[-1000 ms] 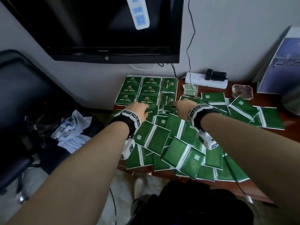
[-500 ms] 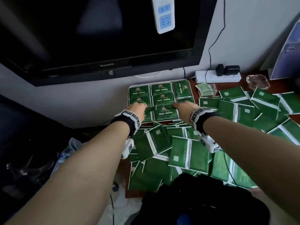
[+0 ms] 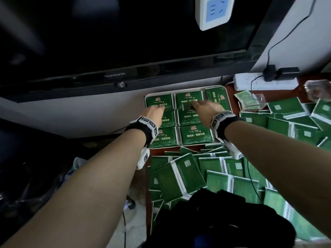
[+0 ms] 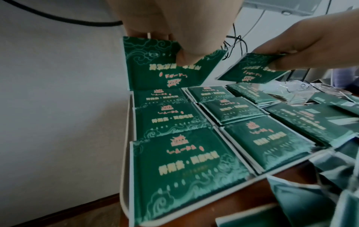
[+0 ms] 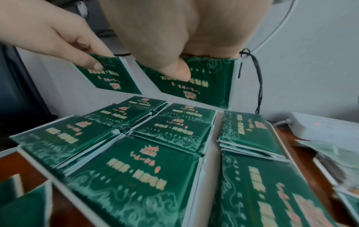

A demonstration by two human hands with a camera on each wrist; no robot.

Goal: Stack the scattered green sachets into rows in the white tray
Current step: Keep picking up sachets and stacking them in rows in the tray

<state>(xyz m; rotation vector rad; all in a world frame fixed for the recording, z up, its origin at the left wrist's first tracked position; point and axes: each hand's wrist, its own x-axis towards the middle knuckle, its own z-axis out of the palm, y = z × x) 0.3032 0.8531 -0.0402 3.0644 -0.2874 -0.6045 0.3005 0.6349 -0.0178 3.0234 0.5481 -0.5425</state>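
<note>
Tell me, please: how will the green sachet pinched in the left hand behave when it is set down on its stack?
The sachet looks thin and keeps flat from the left hand, so probably light and fairly stiff. Its surface looks glossy, so it may slide off the stacks in the white tray.

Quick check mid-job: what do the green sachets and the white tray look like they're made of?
Green sachets: apparently glossy plastic or foil-laminate film; they catch glare, look slightly puffy, and have flat white sealed edges.
White tray: probably rigid plastic with a smooth matte finish; thin upright rim and rounded corners. Coated metal can't be ruled out.
</note>
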